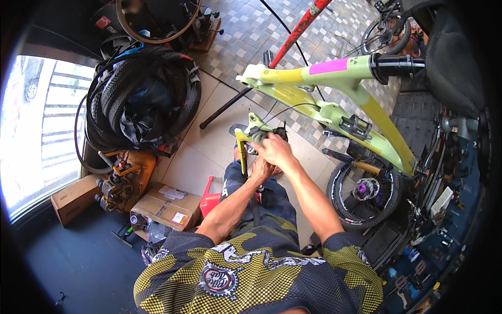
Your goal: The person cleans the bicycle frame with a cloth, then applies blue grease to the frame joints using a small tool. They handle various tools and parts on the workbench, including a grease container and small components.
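Note:
In front of my lap is a yellow-green bike frame part [254, 120], a forked piece with a pivot eye at its far end. My left hand [261, 170] is closed around its near side, fingers partly hidden beneath the other hand. Over it, my right hand [275, 149] grips a crumpled dark rag [280, 133] pressed against the part. To the right, a yellow-green bike frame [385, 123] with a magenta patch is held up off the floor. A thin black cable [293, 106] runs beside the part toward this frame.
A bike wheel [364, 194] with a disc rotor stands at right, near a wall of tools [418, 272]. At left are piled tyres [151, 89], a cardboard box [166, 205] and a red stool [210, 199]. A red post [299, 34] rises at the far side.

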### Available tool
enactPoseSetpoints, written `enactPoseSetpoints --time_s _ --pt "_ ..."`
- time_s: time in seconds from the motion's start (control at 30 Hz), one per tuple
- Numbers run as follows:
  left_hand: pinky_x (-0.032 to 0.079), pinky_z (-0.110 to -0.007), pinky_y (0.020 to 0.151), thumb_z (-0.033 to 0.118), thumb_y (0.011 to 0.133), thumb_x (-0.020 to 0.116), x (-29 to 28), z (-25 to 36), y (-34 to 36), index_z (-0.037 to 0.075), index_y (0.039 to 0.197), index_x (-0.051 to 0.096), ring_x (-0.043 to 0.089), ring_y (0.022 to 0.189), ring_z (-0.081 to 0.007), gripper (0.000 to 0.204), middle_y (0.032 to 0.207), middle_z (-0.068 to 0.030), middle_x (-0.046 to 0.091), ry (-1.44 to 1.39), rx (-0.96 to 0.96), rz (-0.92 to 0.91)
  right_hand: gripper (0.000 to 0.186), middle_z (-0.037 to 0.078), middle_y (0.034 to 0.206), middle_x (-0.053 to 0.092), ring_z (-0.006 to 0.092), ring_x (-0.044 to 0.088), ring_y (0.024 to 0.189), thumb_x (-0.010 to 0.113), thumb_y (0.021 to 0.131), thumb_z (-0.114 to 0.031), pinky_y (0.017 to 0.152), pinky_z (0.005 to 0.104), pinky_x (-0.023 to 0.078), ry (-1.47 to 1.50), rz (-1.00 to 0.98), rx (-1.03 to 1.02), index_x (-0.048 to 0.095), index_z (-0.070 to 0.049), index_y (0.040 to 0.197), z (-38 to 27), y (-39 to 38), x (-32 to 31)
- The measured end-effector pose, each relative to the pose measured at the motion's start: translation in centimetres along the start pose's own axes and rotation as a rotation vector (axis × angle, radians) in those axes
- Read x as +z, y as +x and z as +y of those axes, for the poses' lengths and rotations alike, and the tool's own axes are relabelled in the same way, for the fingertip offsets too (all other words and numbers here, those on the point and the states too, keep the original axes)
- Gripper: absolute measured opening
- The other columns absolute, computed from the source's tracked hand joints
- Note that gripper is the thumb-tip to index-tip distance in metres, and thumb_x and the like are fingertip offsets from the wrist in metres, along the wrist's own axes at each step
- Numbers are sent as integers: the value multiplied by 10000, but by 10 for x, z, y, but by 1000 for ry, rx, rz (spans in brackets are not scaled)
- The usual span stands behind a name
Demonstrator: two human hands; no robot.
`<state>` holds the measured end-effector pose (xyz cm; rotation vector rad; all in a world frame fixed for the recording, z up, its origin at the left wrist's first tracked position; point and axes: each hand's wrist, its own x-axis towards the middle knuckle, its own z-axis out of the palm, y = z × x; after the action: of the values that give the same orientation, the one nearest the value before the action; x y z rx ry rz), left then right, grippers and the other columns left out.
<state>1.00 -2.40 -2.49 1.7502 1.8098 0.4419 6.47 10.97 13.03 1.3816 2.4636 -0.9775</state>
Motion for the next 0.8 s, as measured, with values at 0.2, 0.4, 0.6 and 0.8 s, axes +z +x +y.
enactPoseSetpoints --time_s 0.2,0.4,0.6,0.8 --pt "446 -513 1137 281 944 701 8 -20 5 103 1519 532 555 1377 -429 626 1490 -272 569 -420 -362 -248 284 239 1400 627 388 656 1104 638 1008 -233 914 466 579 -115 179 -278 712 23 1104 16 -5 46" --pt "504 -561 1033 373 972 677 3 -10 -4 26 1512 404 632 1234 -509 698 1305 -345 657 -588 -356 -51 340 262 1277 685 396 649 1200 611 1041 -252 986 497 537 268 266 17 702 7 1243 16 -39 52" --pt "533 -495 1007 288 908 813 -37 0 7 -35 1450 459 683 1186 -439 724 1235 -289 704 -730 -339 -88 377 234 1128 737 456 678 1083 593 1066 -361 898 538 534 355 415 -202 736 -16 1113 52 -56 45" --pt "530 -444 1026 319 845 889 -71 12 10 -87 1386 505 695 1166 -391 778 1249 -288 706 -756 -463 -146 435 29 858 709 100 619 726 648 1064 -432 638 322 519 1067 302 440 716 -7 1000 74 -77 16"
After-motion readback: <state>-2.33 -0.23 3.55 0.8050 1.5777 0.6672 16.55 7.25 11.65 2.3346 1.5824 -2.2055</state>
